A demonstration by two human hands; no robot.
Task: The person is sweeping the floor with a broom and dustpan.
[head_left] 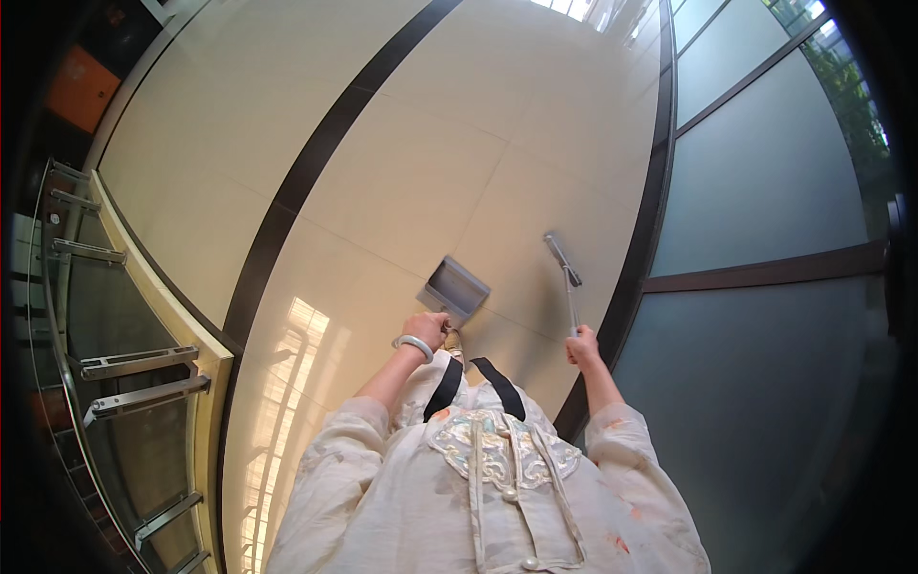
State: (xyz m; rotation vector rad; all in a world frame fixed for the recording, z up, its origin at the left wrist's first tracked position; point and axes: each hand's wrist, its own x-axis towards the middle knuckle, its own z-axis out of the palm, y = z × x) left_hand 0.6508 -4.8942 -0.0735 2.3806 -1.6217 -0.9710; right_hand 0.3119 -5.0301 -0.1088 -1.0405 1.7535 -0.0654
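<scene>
My left hand [427, 329], with a pale bangle at its wrist, is closed at the handle end of a grey dustpan [459, 283]. The pan lies in front of my feet with its open side facing away from me. To the right, my right hand [581, 346] wraps round the thin grey handle of a broom [574, 304]. Its narrow grey head [557, 254] is down near the floor, to the right of the dustpan and apart from it. Bristles are too small to make out.
Glossy cream floor tiles [411, 182] carry dark border strips [316, 163]. Along the right stand frosted glass panels [755, 201] in dark frames. A glass railing with metal brackets [143, 362] and a pale ledge [215, 352] runs along the left.
</scene>
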